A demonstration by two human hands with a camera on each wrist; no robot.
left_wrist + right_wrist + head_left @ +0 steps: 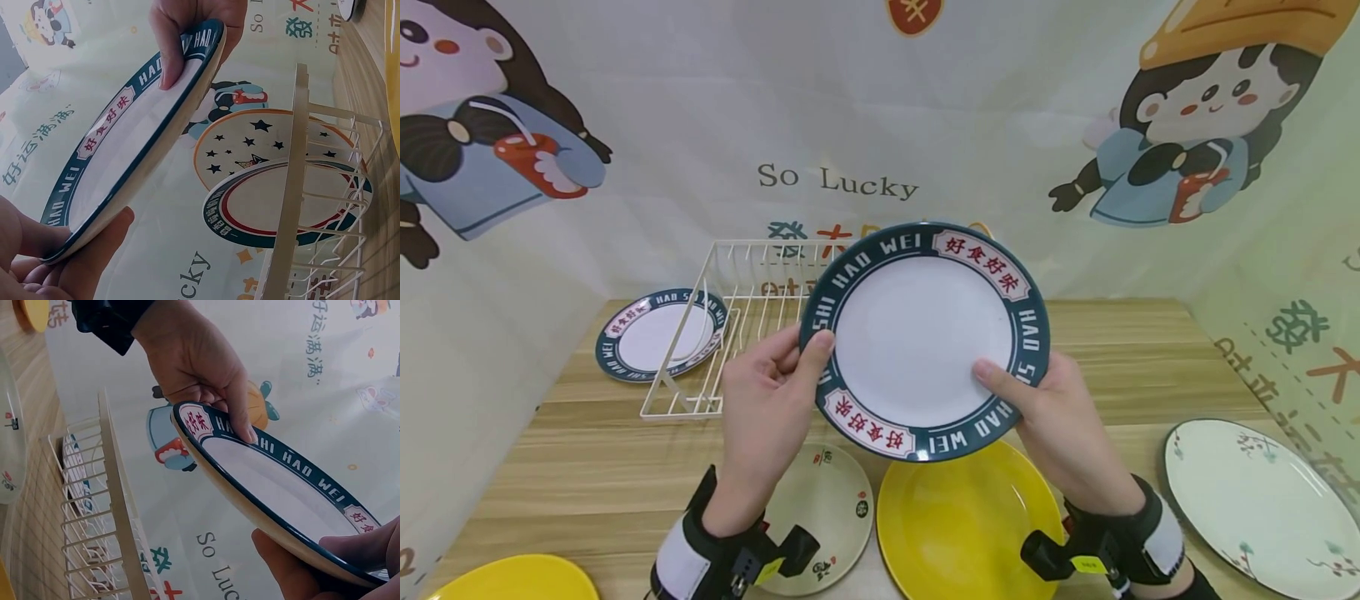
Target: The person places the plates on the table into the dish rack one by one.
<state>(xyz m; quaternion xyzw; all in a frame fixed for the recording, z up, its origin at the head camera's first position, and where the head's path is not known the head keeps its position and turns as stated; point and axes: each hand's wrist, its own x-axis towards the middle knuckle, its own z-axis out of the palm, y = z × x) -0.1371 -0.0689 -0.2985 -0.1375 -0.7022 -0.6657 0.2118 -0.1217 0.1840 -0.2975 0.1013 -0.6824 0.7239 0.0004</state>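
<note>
I have the plate (pixel 925 342) up in the air above the table (pixel 1135 358), between the left hand (pixel 767 408) and the right hand (pixel 1063 425), its white face turned to the head camera. Both hands are clamped on the rim: the left thumb lies over the edge, while the right thumb reaches onto the white. From the head I cannot see the fingers behind; each wrist camera shows me fingers bent under the pale underside.

Far left stands the rack (pixel 291 181), partly hidden from the head by the plate. The left wrist view gives me what the head does not: a star plate (pixel 222 153) and a red-ringed plate (pixel 262 200) at the rack, wires crossing them. A matching plate (pixel 651 337) lies to its left; the right wrist view catches it only in slices through the wires.

Nearer, the head alone gives me a whole spread: small yellow dish (pixel 512 579) near left, cream dish (pixel 838 508) and big yellow dish (pixel 970 525) in the middle, oval dish (pixel 1262 508) at right.
</note>
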